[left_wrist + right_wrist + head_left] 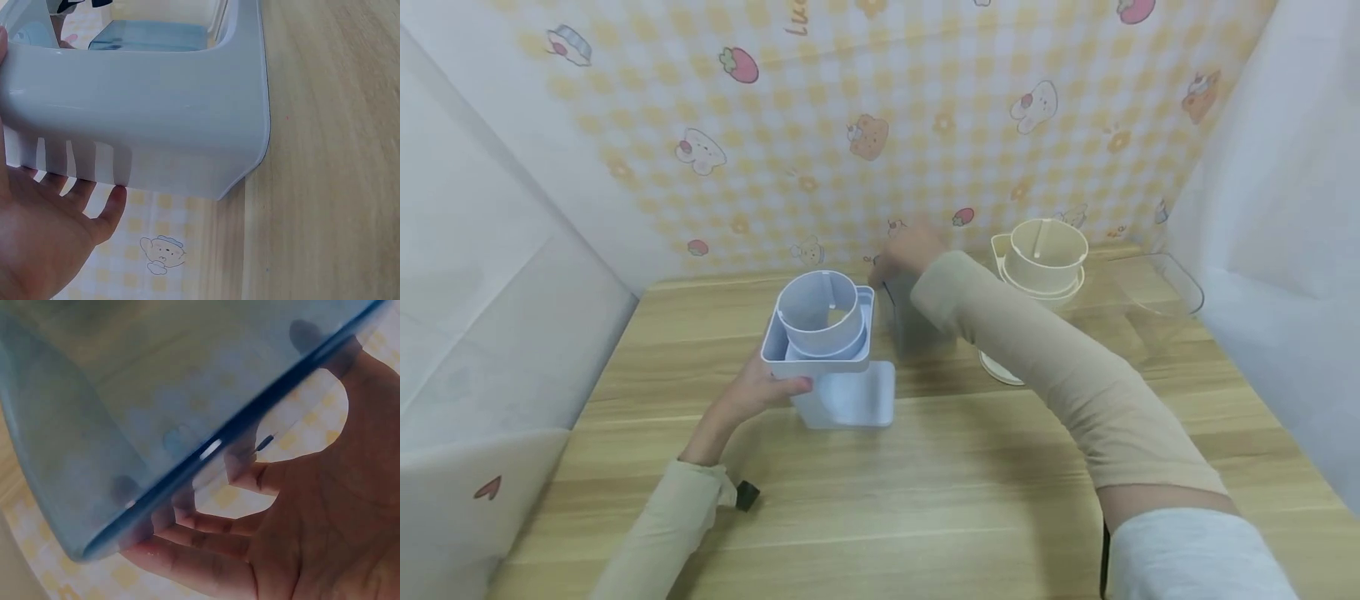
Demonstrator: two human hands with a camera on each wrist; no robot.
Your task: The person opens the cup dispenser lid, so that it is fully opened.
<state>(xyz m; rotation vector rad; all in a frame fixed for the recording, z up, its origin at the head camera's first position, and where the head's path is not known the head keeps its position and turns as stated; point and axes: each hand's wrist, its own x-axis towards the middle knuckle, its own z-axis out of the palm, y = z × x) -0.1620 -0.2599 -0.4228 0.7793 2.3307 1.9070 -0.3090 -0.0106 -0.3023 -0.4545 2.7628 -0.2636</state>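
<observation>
The left hand (pixel 760 387) grips the side of a light blue dispenser-like stand (pixel 820 367), thumb toward its front; the stand has a round collar in a square tray on top and a flat foot below. In the left wrist view, fingers (pixel 111 209) bend against the pale housing (pixel 156 119). Just behind and right of it, the right hand (pixel 913 250) holds a translucent bluish container (pixel 921 325) by its rim, blurred in the head view. Up close in the right wrist view, thumb and fingers (pixel 212 553) lie on either side of the container's dark blue rim (pixel 212 450).
A cream stand (pixel 1048 279) of the same shape is at the back right, partly hidden by the right forearm. Beside it lies a clear container (pixel 1157 308). A yellow checked cloth (pixel 820 200) hangs behind the wooden table (pixel 865 508); white sheets border both sides.
</observation>
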